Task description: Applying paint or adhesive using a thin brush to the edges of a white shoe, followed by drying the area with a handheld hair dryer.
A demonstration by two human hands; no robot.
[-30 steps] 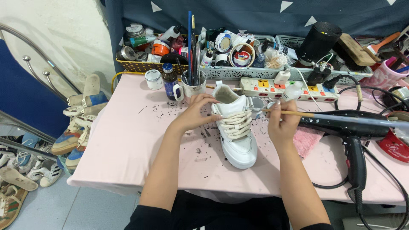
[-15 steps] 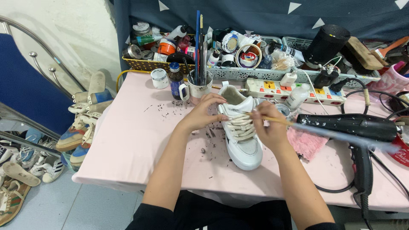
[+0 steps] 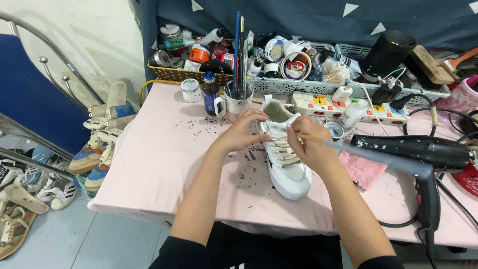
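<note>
Resting sole-down on the pink surface, toe toward the person, heel toward the white mug of brushes: a white sneaker with cream laces. Left hand curled over the heel side of that sneaker, fingers closed on the collar and tongue, steadying it. Right hand set over the laces, fingers pinched together on a thin paintbrush whose handle runs out to the right of the sneaker, past the pink cloth lying just beside it. Further right of the sneaker, a black heat gun on its side with cord trailing off the edge. Behind the sneaker, a white power strip, small white bottles, and crowded trays of paint jars, tape rolls and tubes; dark flecks scattered on the cover left of the sneaker. Judged light and easy to shift, so likely to slide or tip unless pinned; upper soft and yielding, sole stiffer and the safer part to press against. Best held at the heel collar or along the rubber sidewall, well away from any wet paint. Brush slender and light, held near mid-shaft for control. Off the surface, left of the sneaker, more shoes on a low rack.
</note>
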